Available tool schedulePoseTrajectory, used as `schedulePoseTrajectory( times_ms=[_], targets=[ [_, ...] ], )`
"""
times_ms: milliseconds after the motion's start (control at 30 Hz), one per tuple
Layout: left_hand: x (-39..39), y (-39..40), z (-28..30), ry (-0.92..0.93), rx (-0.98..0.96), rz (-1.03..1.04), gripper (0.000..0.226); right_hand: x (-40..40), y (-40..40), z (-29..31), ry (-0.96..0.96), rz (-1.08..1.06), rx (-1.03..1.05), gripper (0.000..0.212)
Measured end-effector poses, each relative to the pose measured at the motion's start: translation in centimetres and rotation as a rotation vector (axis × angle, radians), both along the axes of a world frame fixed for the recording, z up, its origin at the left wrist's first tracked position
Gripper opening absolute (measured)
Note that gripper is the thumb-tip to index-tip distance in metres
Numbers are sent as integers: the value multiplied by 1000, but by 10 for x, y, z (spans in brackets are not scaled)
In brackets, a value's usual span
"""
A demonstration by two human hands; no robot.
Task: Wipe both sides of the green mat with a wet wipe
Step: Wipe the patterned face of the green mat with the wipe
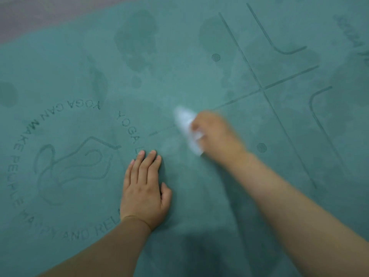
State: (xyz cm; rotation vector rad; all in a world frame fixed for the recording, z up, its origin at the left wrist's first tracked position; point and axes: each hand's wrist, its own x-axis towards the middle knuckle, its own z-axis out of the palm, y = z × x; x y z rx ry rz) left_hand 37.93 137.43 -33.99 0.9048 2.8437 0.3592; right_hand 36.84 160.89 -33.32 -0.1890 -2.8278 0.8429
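Observation:
The green mat (199, 76) fills nearly the whole view, lying flat with its printed side up: a ring of lettering, a figure drawing and straight guide lines. Dark damp patches mark its far half. My left hand (144, 188) rests flat on the mat with straight fingers, near the ring of letters. My right hand (215, 132) is blurred by motion and grips a crumpled white wet wipe (187, 129), pressed onto the mat's middle beside a guide line.
A strip of greyish floor (30, 15) shows beyond the mat's far left edge. Nothing else lies on the mat.

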Motion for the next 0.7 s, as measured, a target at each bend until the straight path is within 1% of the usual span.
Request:
schedulePoseTrajectory(
  times_ms=[67,100,133,167,200,233,300,333,367,400,433,467,533,567,600,633,667,700],
  targets=[
    [0,0,0,7,-6,-1,63,9,72,2,-17,-599,61,15],
    [0,1,0,10,-6,-1,63,16,98,3,-31,-862,43,18],
    [0,1,-1,9,-1,-2,63,20,105,3,-24,-1032,-12,19],
    [0,0,0,10,8,-4,63,18,92,2,6,-1073,-27,18],
    [0,0,1,12,20,-4,63,11,63,1,40,-987,-39,16],
    [-1,0,1,15,31,-5,63,4,24,0,68,-787,-77,14],
    [-1,0,0,13,42,-12,60,-2,-57,0,79,-235,-101,16],
    [-2,0,-1,12,51,-13,58,1,-84,0,66,0,-75,17],
    [-2,-1,-3,14,59,-11,56,3,-91,0,45,156,-56,14],
    [-2,-2,-4,17,59,-10,55,4,-75,0,30,210,-29,11],
    [-1,-3,-3,13,55,-14,56,6,-47,-2,41,140,39,9],
    [-1,-2,-1,8,57,-17,57,10,-12,-4,29,-42,93,8],
    [-1,0,3,6,57,-15,59,24,58,0,-13,-565,139,13],
    [-1,-1,2,1,49,-17,60,31,73,2,-21,-782,98,16],
    [-1,-2,1,-3,46,-18,60,34,71,1,-15,-913,68,18],
    [-2,-3,-1,-6,49,-22,60,32,51,-2,6,-918,63,17],
    [-2,-3,-2,-8,50,-29,61,31,21,-5,48,-805,39,13],
    [-2,-3,-3,-11,47,-33,61,32,-13,-5,87,-597,4,9]
  ],
)
